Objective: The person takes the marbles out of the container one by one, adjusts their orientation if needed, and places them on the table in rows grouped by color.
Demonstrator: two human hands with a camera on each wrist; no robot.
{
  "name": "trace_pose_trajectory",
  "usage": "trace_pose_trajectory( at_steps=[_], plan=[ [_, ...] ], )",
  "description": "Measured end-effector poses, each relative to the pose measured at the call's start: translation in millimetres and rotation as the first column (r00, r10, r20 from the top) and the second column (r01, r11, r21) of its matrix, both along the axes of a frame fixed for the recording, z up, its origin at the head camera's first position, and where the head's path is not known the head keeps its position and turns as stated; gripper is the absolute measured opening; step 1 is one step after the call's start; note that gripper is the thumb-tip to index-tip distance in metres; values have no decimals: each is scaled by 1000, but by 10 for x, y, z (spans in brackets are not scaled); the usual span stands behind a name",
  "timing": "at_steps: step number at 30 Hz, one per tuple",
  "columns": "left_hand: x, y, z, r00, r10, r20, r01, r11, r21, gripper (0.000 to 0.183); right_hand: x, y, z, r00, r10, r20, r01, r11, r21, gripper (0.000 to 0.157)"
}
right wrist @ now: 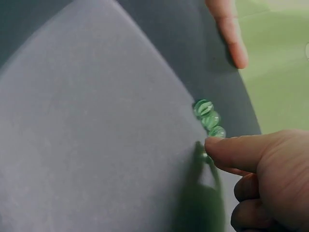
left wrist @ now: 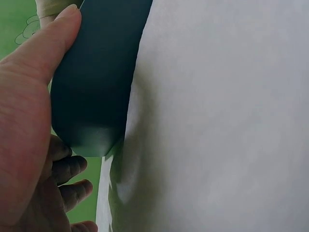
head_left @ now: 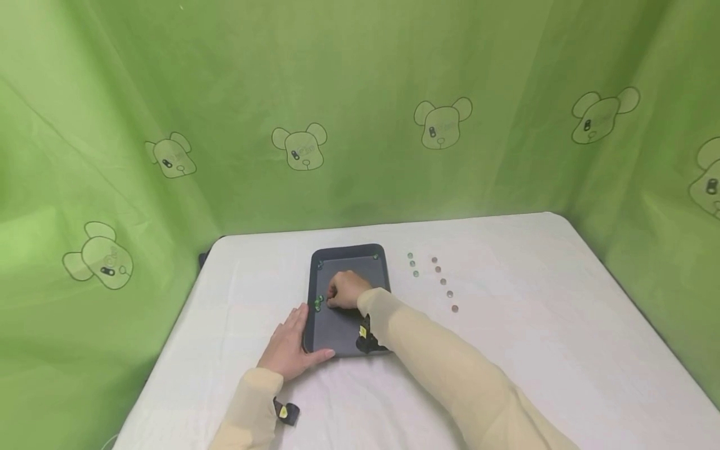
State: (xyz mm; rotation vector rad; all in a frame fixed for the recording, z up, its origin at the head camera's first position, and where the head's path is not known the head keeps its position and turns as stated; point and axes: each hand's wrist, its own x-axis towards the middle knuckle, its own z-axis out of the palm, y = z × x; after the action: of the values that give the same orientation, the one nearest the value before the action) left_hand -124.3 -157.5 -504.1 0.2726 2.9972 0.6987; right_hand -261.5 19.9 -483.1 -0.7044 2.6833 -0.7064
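My right hand reaches into a dark rectangular tray. In the right wrist view its thumb and index finger pinch at a green glass marble; the fingertips partly hide it. Beside them, a short line of green swirled marbles lies along the tray's side wall. My left hand rests at the tray's near left corner, thumb on the near rim and straight fingers along the left side. The left wrist view has its thumb lying against the tray's outer wall.
More green marbles sit in the tray's far left corner and one marble in its far right corner. Right of the tray, on the white cloth, are a row of three green marbles and a row of several brownish ones. A green curtain stands behind.
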Motion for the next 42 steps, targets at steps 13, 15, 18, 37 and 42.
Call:
trace_pose_trajectory(
  at_steps=[13,15,18,37,42],
  plan=[
    [23,38,26,1000,19,3,-19,1000,14,116,140,323,300,998,-53,-31,49,994,-98,15],
    [24,40,27,1000,23,10,-23,999,23,116,162,409,326,996,-84,-20,81,987,-137,15],
    [20,48,20,1000,25,16,-26,999,30,116,179,575,337,990,-137,-11,132,970,-205,17],
    [18,58,-64,999,35,-2,-35,997,75,117,367,1568,60,880,-475,-17,452,848,-278,24],
    [19,54,-58,999,39,-6,-39,996,82,117,380,1701,28,838,-540,-77,517,832,-202,24]
  ],
)
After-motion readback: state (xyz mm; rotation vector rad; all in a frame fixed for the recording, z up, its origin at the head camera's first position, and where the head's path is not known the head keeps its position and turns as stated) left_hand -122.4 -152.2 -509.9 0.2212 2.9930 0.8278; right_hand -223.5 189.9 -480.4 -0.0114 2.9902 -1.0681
